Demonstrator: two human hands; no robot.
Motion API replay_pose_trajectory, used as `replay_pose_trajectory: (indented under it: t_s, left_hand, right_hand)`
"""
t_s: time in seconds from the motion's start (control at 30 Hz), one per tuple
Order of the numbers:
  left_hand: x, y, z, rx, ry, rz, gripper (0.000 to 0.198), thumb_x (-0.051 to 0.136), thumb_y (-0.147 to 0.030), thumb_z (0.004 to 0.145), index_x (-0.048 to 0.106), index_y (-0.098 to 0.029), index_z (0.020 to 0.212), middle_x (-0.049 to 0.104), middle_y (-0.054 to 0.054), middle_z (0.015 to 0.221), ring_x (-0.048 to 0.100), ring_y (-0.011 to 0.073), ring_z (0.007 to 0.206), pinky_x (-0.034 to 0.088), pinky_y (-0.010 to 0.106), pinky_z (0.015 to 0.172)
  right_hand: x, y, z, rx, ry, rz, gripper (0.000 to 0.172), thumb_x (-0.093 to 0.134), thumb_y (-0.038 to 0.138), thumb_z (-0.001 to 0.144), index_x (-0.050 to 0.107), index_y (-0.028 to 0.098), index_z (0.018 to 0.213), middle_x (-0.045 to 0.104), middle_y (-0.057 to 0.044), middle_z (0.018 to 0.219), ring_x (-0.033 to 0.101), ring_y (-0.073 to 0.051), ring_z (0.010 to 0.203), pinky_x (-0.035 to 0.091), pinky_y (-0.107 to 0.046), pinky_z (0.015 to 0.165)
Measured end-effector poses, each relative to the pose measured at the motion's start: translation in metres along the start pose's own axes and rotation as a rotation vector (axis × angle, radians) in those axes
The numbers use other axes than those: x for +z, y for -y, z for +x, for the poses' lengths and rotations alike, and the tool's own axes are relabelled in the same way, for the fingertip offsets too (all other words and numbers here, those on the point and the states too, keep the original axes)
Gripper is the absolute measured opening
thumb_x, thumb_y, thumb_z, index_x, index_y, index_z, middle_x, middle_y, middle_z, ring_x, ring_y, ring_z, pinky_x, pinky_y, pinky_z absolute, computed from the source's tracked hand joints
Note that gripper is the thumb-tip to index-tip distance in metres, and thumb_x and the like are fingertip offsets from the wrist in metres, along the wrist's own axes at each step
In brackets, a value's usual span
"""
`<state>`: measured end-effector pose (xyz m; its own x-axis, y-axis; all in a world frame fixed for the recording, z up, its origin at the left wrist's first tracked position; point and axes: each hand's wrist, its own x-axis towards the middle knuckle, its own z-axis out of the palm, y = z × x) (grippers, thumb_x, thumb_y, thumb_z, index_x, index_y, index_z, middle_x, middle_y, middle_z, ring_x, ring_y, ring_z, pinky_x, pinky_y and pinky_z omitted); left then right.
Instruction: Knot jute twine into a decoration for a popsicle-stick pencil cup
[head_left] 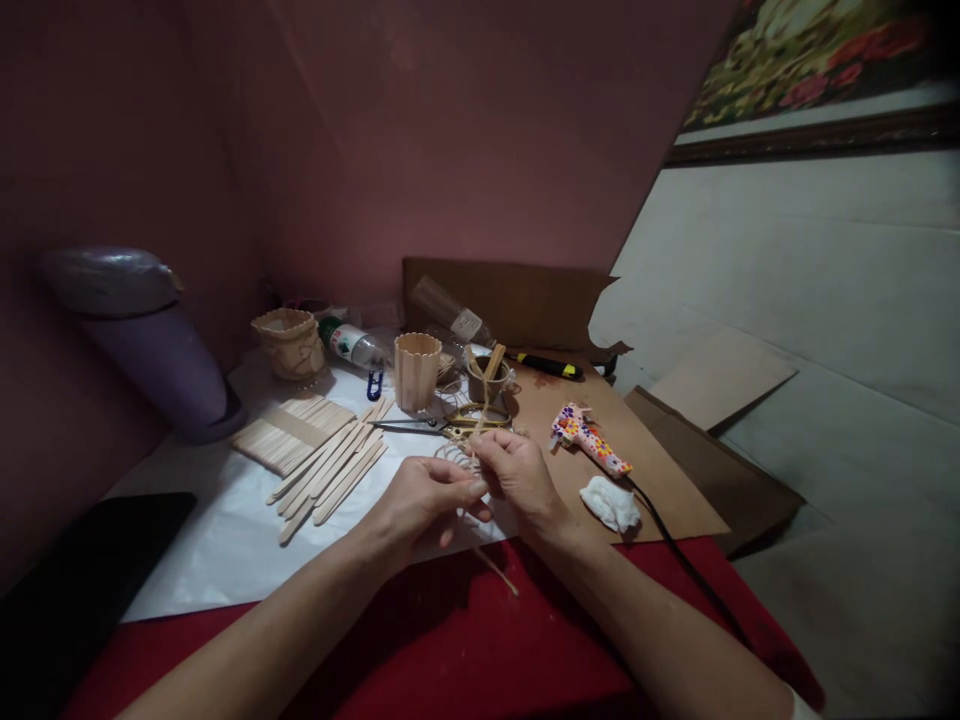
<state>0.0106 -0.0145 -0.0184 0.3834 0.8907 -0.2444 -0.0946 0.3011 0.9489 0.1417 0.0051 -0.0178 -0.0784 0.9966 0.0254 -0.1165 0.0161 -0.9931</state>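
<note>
My left hand (435, 495) and my right hand (519, 480) meet over the front of the white sheet, fingertips pinched together on thin twine (499, 573). One loose end of it hangs below the hands, over the red cloth; another length rises above my right fingers. Loops of twine lie behind the hands, partly hidden by them. Just beyond are scissors (411, 426) with gold handles, blades pointing left. Behind these stands a cup made of craft sticks (418, 375), and right of it a small pot (489, 382) with sticks leaning in it.
Loose craft sticks (330, 475) and a banded bundle (289, 432) lie left. A flower-patterned glue gun (592, 440) with a black cord, a white tissue (611, 503) and a utility knife (550, 366) rest on cardboard at right. Plastic bottles (352, 343) lie behind; a purple container (154, 350) stands left.
</note>
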Motion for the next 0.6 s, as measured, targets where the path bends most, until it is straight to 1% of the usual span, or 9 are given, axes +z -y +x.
replay_pose_trajectory:
  t_s: [0.1,0.17,0.23,0.3,0.4,0.5,0.53,0.57,0.6]
  left_hand:
    - [0.0018,-0.0032,-0.0027,-0.042,-0.042,0.005,0.026,0.076,-0.031,0.058,0.06,-0.012,0.056,0.06,0.001,0.047,0.033,0.0018,0.027,0.016,0.018,0.03]
    - [0.0033,-0.0038,-0.0041,-0.067,-0.073,-0.018,0.031,0.078,-0.032,0.054,0.053,-0.014,0.054,0.056,-0.002,0.043,0.029,0.0015,0.027,0.015,0.018,0.03]
    - [0.0041,-0.0037,-0.0049,-0.062,-0.072,-0.028,0.034,0.075,-0.04,0.058,0.052,-0.015,0.055,0.056,-0.003,0.044,0.026,0.0012,0.027,0.013,0.018,0.03]
    - [0.0041,-0.0032,-0.0052,-0.03,-0.048,-0.01,0.035,0.068,-0.046,0.066,0.057,-0.013,0.06,0.056,-0.002,0.044,0.026,0.0013,0.028,0.012,0.018,0.031]
    - [0.0039,-0.0028,-0.0047,0.025,0.0,-0.017,0.034,0.06,-0.046,0.074,0.063,-0.012,0.07,0.062,0.001,0.055,0.032,0.0015,0.029,0.013,0.018,0.032]
    - [0.0049,-0.0038,-0.0048,-0.004,0.053,-0.015,0.038,0.053,-0.048,0.078,0.065,-0.012,0.081,0.069,0.006,0.073,0.032,0.0014,0.029,0.014,0.019,0.033]
    - [0.0052,-0.0047,-0.0053,-0.015,0.038,0.035,0.041,0.051,-0.05,0.079,0.066,-0.012,0.081,0.069,0.007,0.072,0.03,0.0017,0.029,0.015,0.02,0.033]
    - [0.0053,-0.0058,-0.0061,0.007,-0.014,0.111,0.041,0.053,-0.051,0.078,0.067,-0.012,0.079,0.069,0.006,0.07,0.031,0.0025,0.03,0.018,0.02,0.033]
    - [0.005,-0.0073,-0.0071,0.068,-0.099,0.211,0.04,0.056,-0.05,0.076,0.069,-0.012,0.077,0.069,0.006,0.069,0.037,0.0041,0.034,0.023,0.02,0.035]
  right_hand:
    - [0.0005,0.0012,-0.0024,0.002,0.016,-0.032,0.027,0.062,0.035,0.07,0.051,0.016,0.055,0.038,0.006,0.046,0.028,-0.006,0.043,0.022,-0.02,0.04]
    - [0.0001,0.0012,-0.0025,0.0,0.022,-0.045,0.026,0.062,0.035,0.07,0.052,0.016,0.055,0.038,0.006,0.045,0.027,-0.006,0.042,0.021,-0.021,0.04]
    - [-0.0005,0.0007,-0.0017,-0.003,0.015,-0.041,0.025,0.062,0.035,0.07,0.053,0.016,0.056,0.039,0.006,0.045,0.027,-0.006,0.041,0.02,-0.021,0.039]
    - [-0.0005,0.0003,-0.0008,0.0,0.006,-0.021,0.023,0.061,0.034,0.071,0.053,0.016,0.057,0.039,0.006,0.044,0.027,-0.006,0.04,0.02,-0.021,0.038]
    - [0.0002,0.0002,0.0,0.03,0.029,0.045,0.024,0.06,0.034,0.07,0.05,0.017,0.057,0.039,0.007,0.043,0.028,-0.005,0.038,0.02,-0.02,0.037]
    - [-0.0005,0.0,0.0013,0.043,0.032,0.074,0.027,0.062,0.034,0.069,0.046,0.017,0.055,0.039,0.007,0.044,0.028,-0.005,0.038,0.019,-0.02,0.037]
    - [-0.0013,-0.0003,0.0021,0.036,0.023,0.061,0.028,0.063,0.034,0.069,0.046,0.017,0.055,0.038,0.007,0.044,0.027,-0.004,0.038,0.018,-0.019,0.037]
    - [-0.0025,-0.0006,0.0031,0.027,0.016,0.046,0.029,0.063,0.035,0.069,0.046,0.017,0.055,0.037,0.007,0.043,0.026,-0.004,0.038,0.017,-0.02,0.037]
    - [-0.0037,-0.001,0.0042,0.021,0.012,0.034,0.029,0.063,0.035,0.069,0.047,0.016,0.055,0.036,0.008,0.043,0.025,-0.004,0.038,0.016,-0.02,0.037]
